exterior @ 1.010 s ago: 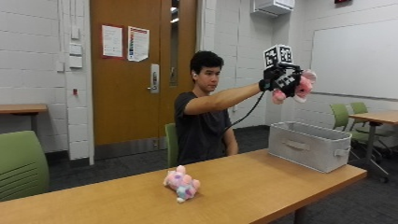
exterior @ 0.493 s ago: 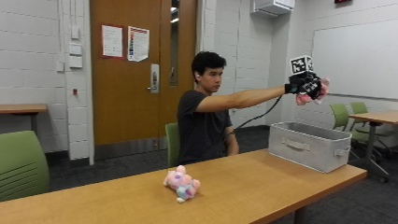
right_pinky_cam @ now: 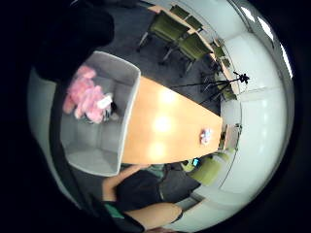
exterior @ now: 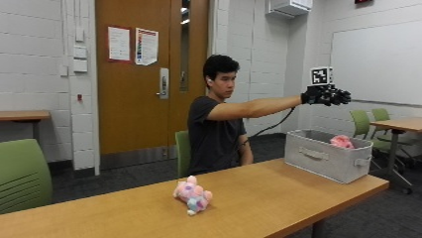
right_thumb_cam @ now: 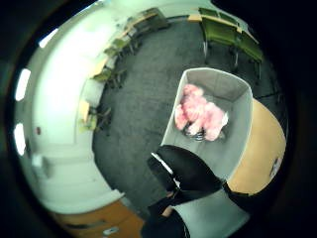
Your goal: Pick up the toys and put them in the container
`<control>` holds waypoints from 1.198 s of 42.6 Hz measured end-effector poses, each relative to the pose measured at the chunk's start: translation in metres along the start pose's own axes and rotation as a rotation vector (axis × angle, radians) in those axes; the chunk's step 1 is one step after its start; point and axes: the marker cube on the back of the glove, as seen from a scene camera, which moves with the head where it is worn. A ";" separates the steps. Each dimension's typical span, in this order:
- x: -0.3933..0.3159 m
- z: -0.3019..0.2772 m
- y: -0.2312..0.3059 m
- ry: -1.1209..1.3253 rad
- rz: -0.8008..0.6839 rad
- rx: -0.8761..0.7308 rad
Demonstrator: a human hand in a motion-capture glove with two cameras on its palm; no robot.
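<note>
- The pink toy (exterior: 342, 142) is lying inside the grey container (exterior: 326, 158), its top showing just over the rim; in both palm views I am seeing it resting on the container's floor.
- The container is sitting at the far end of the table (exterior: 277, 193), near the edge.
- The right hand (exterior: 325, 95) is hanging in the air above the container, at the end of a straight, outstretched arm, well apart from the toy below it.
- Its fingers (right_thumb_cam: 185, 171) are holding nothing; in the outside view they are looking loosely spread and released, and in the thumb-side palm view I am seeing black gloved fingers with only the container and floor beyond them.
- A second toy (exterior: 192, 194), pink with blue and white patches, is lying on the table nearer the middle, well apart from the container.
- The person is sitting behind the table on a green chair (exterior: 182, 148), looking toward the container.
</note>
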 end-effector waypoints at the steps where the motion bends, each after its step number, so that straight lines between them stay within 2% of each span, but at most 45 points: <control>1: 0.002 0.000 0.001 -0.005 -0.010 0.007; 8: 0.016 -0.003 0.017 0.044 -0.010 0.035; 11: -0.010 -0.008 0.033 0.106 0.017 0.048; 13: -0.029 -0.014 0.047 0.068 0.001 0.052; 16: -0.017 -0.021 0.064 0.017 -0.010 0.052; 21: 0.050 -0.026 0.095 0.049 0.044 0.037; 26: 0.130 -0.025 0.122 0.161 0.253 0.032; 33: 0.212 -0.028 0.182 0.171 0.358 0.001; 41: 0.318 -0.030 0.247 0.161 0.448 0.060; 51: 0.395 -0.012 0.308 0.135 0.539 0.047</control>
